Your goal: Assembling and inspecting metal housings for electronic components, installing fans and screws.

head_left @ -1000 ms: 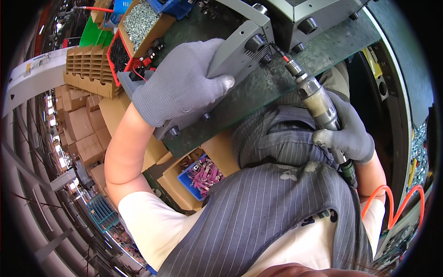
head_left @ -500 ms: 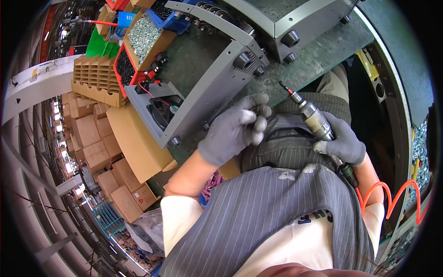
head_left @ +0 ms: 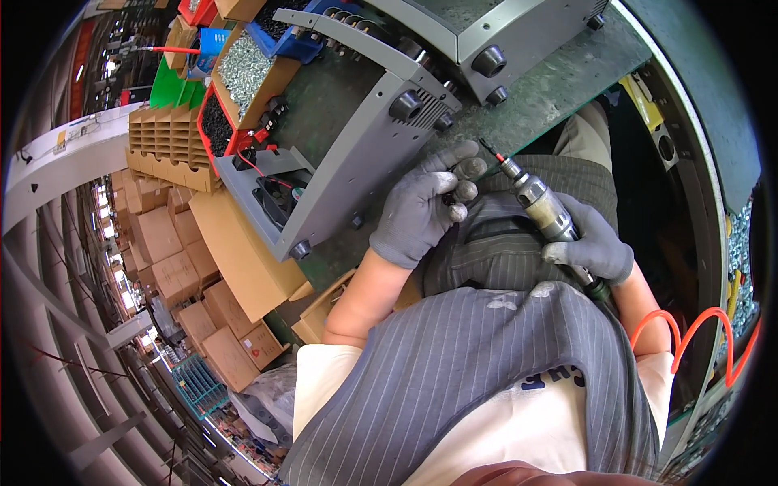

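My right hand [head_left: 596, 243] in a grey glove is wrapped around a pneumatic screwdriver [head_left: 541, 204], its bit pointing up and left. The red coiled air hose [head_left: 686, 356] trails off to the right. My left hand [head_left: 423, 204], also gloved, is curled with its fingertips near the bit; something small and dark shows among the fingers, too small to name. Just left of that hand stands a grey metal casing [head_left: 344, 162] with black round feet, tilted on the bench. A black fan [head_left: 274, 198] with a red wire sits inside its lower end.
A second grey casing [head_left: 527, 44] stands at the far side of the green bench top [head_left: 519, 121]. Bins of silver screws [head_left: 245, 73] and black screws [head_left: 215, 125] are at the upper left, beside a cardboard divider [head_left: 166, 134]. Stacked cartons [head_left: 174, 271] stand further left.
My left hand has shifted right and slightly up, closer to the bit. The screwdriver in my right hand has moved a little left and up.
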`<state>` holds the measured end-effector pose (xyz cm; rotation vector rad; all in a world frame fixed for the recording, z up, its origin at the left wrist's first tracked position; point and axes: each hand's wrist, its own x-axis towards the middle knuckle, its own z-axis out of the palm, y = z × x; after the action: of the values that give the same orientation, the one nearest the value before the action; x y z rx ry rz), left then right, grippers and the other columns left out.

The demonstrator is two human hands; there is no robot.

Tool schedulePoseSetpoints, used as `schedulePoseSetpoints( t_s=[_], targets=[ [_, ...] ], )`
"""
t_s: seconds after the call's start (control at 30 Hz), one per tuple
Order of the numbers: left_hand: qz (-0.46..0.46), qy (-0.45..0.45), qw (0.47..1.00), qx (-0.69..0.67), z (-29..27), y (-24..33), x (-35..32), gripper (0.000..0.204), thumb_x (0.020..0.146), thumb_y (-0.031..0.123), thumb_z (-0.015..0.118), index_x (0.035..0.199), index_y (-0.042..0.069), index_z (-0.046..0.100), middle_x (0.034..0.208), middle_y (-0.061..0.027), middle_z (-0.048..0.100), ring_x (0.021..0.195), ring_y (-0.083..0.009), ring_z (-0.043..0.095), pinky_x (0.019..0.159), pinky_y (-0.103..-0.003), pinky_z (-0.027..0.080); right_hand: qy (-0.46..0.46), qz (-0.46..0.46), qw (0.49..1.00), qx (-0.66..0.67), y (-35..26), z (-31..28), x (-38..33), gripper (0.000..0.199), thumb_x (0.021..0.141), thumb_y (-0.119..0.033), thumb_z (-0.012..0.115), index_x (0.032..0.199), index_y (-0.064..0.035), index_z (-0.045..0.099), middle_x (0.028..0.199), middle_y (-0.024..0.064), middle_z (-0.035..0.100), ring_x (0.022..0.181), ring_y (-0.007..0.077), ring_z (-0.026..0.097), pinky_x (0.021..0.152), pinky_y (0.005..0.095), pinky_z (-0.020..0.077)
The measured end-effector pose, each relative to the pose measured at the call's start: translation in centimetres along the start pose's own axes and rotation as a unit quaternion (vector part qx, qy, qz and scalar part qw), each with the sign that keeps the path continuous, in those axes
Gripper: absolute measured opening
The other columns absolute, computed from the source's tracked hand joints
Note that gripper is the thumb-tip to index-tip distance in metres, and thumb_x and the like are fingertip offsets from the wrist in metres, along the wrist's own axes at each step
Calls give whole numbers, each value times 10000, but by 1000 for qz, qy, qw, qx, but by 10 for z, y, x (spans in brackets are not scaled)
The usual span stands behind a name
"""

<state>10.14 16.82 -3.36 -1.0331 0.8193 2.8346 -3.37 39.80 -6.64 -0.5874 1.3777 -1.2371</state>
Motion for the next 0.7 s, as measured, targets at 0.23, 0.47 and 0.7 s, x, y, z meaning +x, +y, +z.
schedulePoseSetpoints(
  t_s=[0.23,0.47,0.7],
  targets=[
    [31,-8,999,37,-10,-2,0,357,926,93,447,1266,-7,482,1010,-123,631,694,-98,577,505,-198,472,-9,17,1000,-15,-2,-2,0,716,642,-273,784,1234,4,491,956,66,571,856,153,526,806,291,435],
    [68,-23,997,33,-6,-4,1,323,945,138,469,1222,-19,517,938,-82,630,674,-57,528,519,-171,430,0,-3,1000,-2,1,-1,0,708,643,-270,783,1227,6,494,940,52,566,850,146,520,806,285,431],
    [80,61,992,83,5,-6,-2,323,955,181,473,1198,-25,524,825,-35,582,616,-45,470,493,-162,380,-38,2,999,28,-19,-1,-7,705,613,-250,781,1207,15,510,977,52,579,872,135,532,819,276,430]
  ],
)
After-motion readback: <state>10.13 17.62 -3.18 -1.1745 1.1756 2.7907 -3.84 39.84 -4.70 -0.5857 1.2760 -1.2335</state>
